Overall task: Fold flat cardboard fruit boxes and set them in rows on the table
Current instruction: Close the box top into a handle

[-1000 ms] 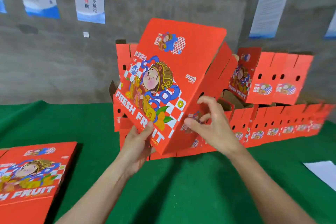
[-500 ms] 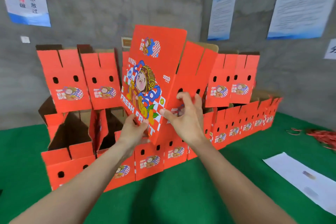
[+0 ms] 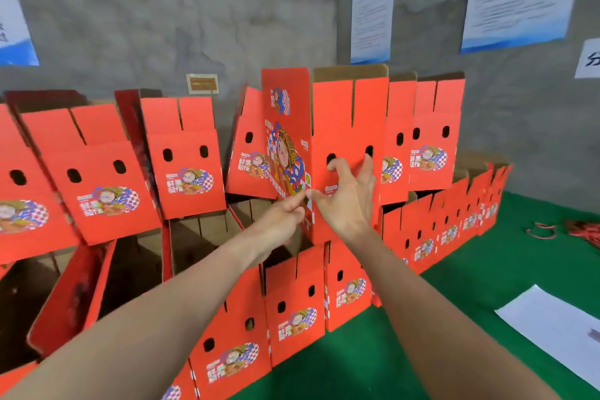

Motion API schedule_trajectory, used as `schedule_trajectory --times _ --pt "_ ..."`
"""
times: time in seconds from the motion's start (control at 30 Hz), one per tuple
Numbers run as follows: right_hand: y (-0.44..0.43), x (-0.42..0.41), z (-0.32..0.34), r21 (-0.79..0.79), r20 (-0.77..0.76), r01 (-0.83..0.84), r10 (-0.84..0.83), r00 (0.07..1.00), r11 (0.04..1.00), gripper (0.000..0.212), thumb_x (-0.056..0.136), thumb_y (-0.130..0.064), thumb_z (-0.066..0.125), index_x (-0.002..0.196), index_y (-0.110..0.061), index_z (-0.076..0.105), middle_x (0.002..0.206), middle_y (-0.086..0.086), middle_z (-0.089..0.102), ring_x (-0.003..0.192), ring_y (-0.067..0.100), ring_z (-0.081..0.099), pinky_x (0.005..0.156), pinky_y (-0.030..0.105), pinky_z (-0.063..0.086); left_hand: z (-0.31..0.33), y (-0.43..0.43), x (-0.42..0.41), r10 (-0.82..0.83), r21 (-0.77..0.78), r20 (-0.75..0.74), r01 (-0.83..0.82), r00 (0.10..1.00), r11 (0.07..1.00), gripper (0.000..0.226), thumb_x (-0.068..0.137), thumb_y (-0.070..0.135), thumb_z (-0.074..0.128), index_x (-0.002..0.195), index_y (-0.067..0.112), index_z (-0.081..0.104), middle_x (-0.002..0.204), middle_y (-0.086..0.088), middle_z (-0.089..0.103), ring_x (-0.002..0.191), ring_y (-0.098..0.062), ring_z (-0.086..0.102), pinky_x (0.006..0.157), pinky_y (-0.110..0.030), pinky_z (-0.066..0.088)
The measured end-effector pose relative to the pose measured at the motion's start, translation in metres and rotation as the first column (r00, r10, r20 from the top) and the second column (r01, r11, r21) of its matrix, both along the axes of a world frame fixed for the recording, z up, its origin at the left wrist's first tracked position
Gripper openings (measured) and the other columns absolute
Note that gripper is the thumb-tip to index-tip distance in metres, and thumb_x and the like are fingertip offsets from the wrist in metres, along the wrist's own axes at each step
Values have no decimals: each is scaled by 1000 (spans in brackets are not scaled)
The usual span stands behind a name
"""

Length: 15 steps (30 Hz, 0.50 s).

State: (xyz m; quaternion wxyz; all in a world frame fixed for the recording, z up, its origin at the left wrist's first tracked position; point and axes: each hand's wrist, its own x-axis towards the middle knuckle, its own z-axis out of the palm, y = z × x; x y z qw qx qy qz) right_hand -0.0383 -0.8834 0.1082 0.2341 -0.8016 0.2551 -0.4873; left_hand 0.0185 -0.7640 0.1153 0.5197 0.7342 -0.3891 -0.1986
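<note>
I hold an unfolded red fruit box (image 3: 344, 120) upright in the upper row, between two stacked boxes. My left hand (image 3: 282, 217) pinches its lower front corner from the left. Next to it, my right hand (image 3: 347, 201) grips the side panel, with the thumb at the corner and the fingers by the two handle holes. More folded red boxes stand in an upper row (image 3: 181, 159) on top of a lower row (image 3: 292, 318) on the green table (image 3: 487, 269). The held box's bottom is hidden behind my hands.
A white sheet of paper (image 3: 558, 328) lies on the table at the right. Red cords (image 3: 581, 230) lie in a heap at the far right. The grey wall behind the boxes carries posters (image 3: 373, 13). Open brown box interiors (image 3: 130, 269) show at the lower left.
The box went from tilted in front of me to upright in the upper row. Both hands moved forward and up with it. The view turned toward the stacked rows.
</note>
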Motion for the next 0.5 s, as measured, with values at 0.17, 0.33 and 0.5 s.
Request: schedule_trajectory --times 0.17,0.33,0.5 --pt "-45 12 -6 2 -31 61 -61 998 998 47 76 -27 75 117 -25 52 157 15 5 129 33 30 94 33 36 -9 -47 10 -101 74 62 97 993 993 49 103 11 31 148 29 25 154 9 24 142 -8 18 112 -26 16" --pt "-60 23 -25 -43 -29 209 -211 977 977 80 81 9 56 147 -24 27 158 18 -9 140 40 14 105 51 35 -56 -42 41 -189 450 426 -26 884 893 50 103 22 31 151 27 16 159 0 13 144 -20 18 112 -23 16" --pt "-53 34 -68 -245 -173 156 -201 964 957 116 64 29 34 147 -48 12 156 13 -24 142 48 -6 110 61 21 -77 7 84 -75 544 717 -489 693 682 44 102 31 29 145 25 33 159 -5 12 147 -25 4 116 -46 5"
